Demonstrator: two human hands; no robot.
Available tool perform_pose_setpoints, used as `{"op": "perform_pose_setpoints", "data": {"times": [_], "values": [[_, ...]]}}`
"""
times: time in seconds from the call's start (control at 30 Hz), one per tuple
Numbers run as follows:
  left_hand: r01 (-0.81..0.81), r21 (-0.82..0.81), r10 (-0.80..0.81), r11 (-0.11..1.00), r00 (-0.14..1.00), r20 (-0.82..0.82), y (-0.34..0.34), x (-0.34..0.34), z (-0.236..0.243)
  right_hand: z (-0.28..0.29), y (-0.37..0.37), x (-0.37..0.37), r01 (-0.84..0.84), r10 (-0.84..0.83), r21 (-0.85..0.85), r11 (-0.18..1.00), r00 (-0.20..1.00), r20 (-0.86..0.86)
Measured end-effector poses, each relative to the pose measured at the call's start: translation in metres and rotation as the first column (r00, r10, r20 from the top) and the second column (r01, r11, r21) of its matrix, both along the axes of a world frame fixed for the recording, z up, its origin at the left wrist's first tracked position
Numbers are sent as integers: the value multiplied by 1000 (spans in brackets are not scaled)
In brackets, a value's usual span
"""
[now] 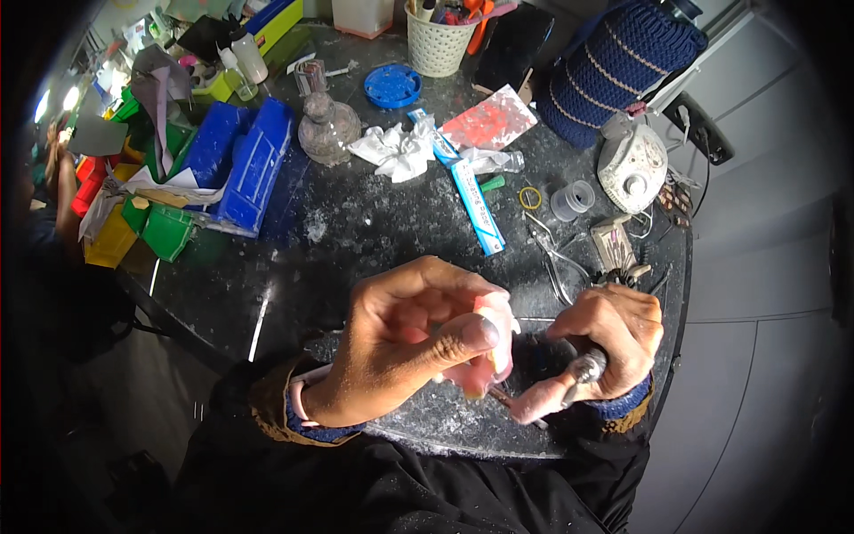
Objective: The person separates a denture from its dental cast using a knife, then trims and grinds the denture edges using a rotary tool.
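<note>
My left hand (391,343) is closed around a pink denture (501,343) with pale teeth, held above the front of the dark table; fingers and thumb hide part of it. My right hand (627,329) is just to its right, closed on a dark tool with a grey metal end (588,365), which looks like a handpiece. Its working tip is hard to make out. The right thumb points toward the denture's lower edge, where a thin rod (503,397) shows. Beyond the right hand lie metal pliers (560,261).
Across the dusty black table (356,218) lie a blue-and-white paper box (476,209), crumpled tissue (396,151), a clear cup (572,201) and a white control unit (633,167). Blue bins (253,173) stand left, a tool basket (438,44) at the back. Another person's arm (66,191) shows far left.
</note>
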State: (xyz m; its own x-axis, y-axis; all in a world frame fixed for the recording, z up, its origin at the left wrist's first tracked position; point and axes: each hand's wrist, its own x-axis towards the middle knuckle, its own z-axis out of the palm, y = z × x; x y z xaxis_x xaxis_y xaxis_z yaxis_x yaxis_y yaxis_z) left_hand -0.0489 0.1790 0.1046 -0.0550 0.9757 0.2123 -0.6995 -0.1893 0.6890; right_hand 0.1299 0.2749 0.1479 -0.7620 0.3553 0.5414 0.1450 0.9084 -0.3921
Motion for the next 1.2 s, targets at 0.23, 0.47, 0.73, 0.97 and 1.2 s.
{"op": "perform_pose_setpoints", "data": {"times": [0.23,0.47,0.73,0.97,1.2], "values": [[-63,-43,58,997,993,-104,-5,1,9,6,-14,0,-53,62,-141,989,996,62],[-18,-33,13,999,990,-137,-4,-1,5,4,-18,-3,-142,112,-504,852,990,-90],[-81,139,139,987,866,-480,-1,-2,5,12,-28,-3,-71,-107,-686,725,971,-214],[-131,560,536,818,526,-661,-3,-2,11,6,-21,6,-180,23,-628,757,968,-250],[-225,648,645,727,549,-532,-4,0,4,-2,-7,10,-26,34,-361,932,999,14]]}}
